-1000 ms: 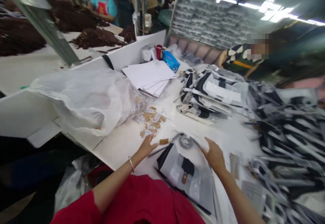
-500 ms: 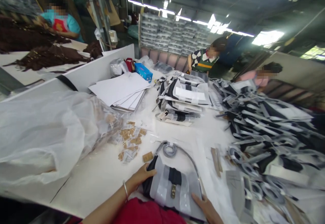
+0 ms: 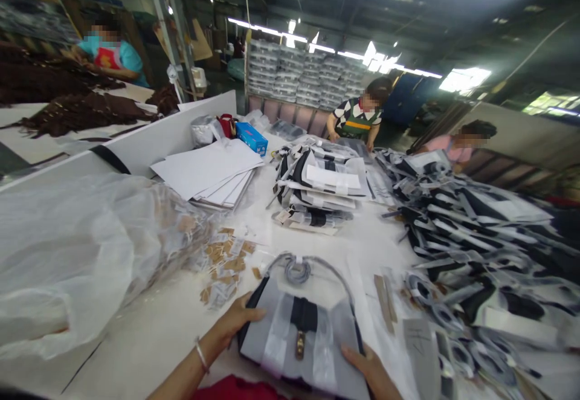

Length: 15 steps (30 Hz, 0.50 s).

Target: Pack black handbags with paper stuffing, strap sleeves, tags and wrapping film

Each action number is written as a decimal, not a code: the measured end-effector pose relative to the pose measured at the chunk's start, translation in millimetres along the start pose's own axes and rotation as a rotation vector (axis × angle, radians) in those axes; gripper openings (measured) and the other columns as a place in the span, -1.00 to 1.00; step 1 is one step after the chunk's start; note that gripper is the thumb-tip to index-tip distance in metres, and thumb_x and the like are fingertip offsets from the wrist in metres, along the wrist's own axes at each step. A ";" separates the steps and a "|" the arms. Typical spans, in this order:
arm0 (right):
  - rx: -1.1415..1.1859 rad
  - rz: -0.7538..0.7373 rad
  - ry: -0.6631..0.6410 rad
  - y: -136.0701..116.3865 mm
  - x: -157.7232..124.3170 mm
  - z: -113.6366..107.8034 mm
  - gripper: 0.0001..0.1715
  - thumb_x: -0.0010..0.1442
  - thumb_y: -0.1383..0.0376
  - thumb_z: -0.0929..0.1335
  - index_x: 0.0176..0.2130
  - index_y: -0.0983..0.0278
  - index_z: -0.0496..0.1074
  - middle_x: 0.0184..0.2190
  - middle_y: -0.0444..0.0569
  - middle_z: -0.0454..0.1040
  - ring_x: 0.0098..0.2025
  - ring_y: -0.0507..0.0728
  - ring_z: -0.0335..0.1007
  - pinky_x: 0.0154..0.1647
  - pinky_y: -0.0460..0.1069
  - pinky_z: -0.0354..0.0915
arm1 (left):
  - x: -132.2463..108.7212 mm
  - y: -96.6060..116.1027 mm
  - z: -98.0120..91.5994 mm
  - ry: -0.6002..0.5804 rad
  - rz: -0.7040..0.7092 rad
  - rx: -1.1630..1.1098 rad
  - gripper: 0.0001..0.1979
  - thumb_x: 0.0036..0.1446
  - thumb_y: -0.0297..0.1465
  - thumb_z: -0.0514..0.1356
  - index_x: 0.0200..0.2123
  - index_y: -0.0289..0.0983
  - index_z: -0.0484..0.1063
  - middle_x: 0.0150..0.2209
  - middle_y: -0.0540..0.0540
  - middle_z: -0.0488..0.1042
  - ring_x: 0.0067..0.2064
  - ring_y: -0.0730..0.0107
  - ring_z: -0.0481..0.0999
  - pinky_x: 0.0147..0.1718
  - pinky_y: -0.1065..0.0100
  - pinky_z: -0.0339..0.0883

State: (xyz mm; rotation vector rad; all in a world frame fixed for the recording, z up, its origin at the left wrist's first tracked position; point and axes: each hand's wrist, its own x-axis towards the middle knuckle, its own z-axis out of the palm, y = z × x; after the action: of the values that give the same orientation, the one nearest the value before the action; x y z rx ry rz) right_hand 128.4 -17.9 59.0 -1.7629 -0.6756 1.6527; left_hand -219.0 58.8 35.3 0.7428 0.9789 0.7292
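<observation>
A grey and black handbag (image 3: 258, 341) lies on the table right in front of me, its brass-coloured clasp at the middle of the flap and clear film over parts of it. Its strap (image 3: 298, 270) is coiled and wrapped at the far side. My left hand (image 3: 240, 321) grips the bag's left side, thumb on top and fingers hidden beneath or behind the edge. At the right lower side, my right hand (image 3: 368, 364) holds the bag with its thumb on the front. Brown paper tags (image 3: 226, 261) lie beyond my left hand.
Stacked wrapped bags (image 3: 335, 176) stand mid-table, with a large heap of bags (image 3: 480, 225) at right. White sheets (image 3: 203, 167), a blue box (image 3: 252, 138) and a big plastic bag (image 3: 81, 243) are at left. Co-workers (image 3: 357, 119) work beyond the table.
The handbag sits slightly further left in view, and both hands still hold it. It appears tilted up less, with its flap showing more fully. My view has shifted a little.
</observation>
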 end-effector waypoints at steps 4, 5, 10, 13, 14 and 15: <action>0.020 0.012 -0.017 -54.5 -13.0 2.4 -0.33 -0.13 0.01 0.53 -0.09 0.33 0.49 -0.33 0.07 0.61 -0.26 0.27 0.57 -0.19 0.07 0.47 | -1.9 39.5 7.4 0.081 -0.027 0.048 -0.27 -0.26 -0.12 0.44 0.02 -0.29 0.45 -0.04 -0.19 0.56 -0.05 0.00 0.54 -0.04 0.14 0.42; 0.016 0.012 -0.024 -67.5 -14.7 1.8 -0.33 -0.11 0.02 0.53 -0.09 0.33 0.49 -0.33 0.06 0.61 -0.27 0.25 0.57 -0.21 0.05 0.47 | -1.7 48.8 8.8 0.086 -0.032 0.055 -0.28 -0.23 -0.12 0.43 0.03 -0.28 0.44 -0.05 -0.18 0.56 -0.06 0.03 0.54 -0.07 0.18 0.42; 0.010 -0.007 -0.071 -120.3 -25.1 -2.6 -0.41 -0.07 0.07 0.52 -0.11 0.35 0.49 -0.30 0.08 0.62 -0.33 0.19 0.55 -0.32 -0.03 0.46 | -5.6 92.0 10.5 0.055 -0.017 0.101 -0.37 -0.09 -0.09 0.36 0.04 -0.26 0.43 -0.09 -0.13 0.58 -0.08 0.14 0.54 -0.15 0.31 0.42; 0.023 0.011 -0.078 -146.5 -33.6 -4.9 -0.54 -0.06 0.13 0.52 -0.20 0.35 0.51 -0.41 0.03 0.61 -0.40 0.15 0.54 -0.37 -0.05 0.46 | -9.3 118.0 8.7 0.031 0.002 0.146 -0.40 -0.08 -0.07 0.34 -0.01 -0.27 0.47 -0.13 -0.12 0.59 -0.09 0.15 0.54 -0.17 0.33 0.42; 0.027 0.018 -0.065 -155.8 -36.8 -5.2 -0.58 -0.06 0.14 0.52 -0.25 0.35 0.52 -0.44 0.02 0.60 -0.42 0.14 0.53 -0.37 -0.05 0.47 | -10.4 127.4 8.3 0.019 -0.002 0.156 -0.41 -0.08 -0.06 0.34 -0.03 -0.27 0.49 -0.14 -0.12 0.59 -0.10 0.15 0.54 -0.17 0.33 0.42; 0.028 0.024 -0.049 -165.5 -40.6 -5.1 -0.61 -0.07 0.15 0.53 -0.28 0.34 0.52 -0.46 0.01 0.59 -0.43 0.15 0.53 -0.38 -0.05 0.47 | -11.5 137.2 8.3 0.012 -0.007 0.162 -0.43 -0.08 -0.06 0.34 -0.05 -0.28 0.50 -0.16 -0.12 0.60 -0.10 0.16 0.55 -0.17 0.33 0.42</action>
State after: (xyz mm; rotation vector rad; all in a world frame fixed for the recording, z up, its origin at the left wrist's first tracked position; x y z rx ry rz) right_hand 137.8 63.8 208.4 -1.7218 -0.6526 1.7178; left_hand -243.1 122.4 155.3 0.8765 1.0602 0.6539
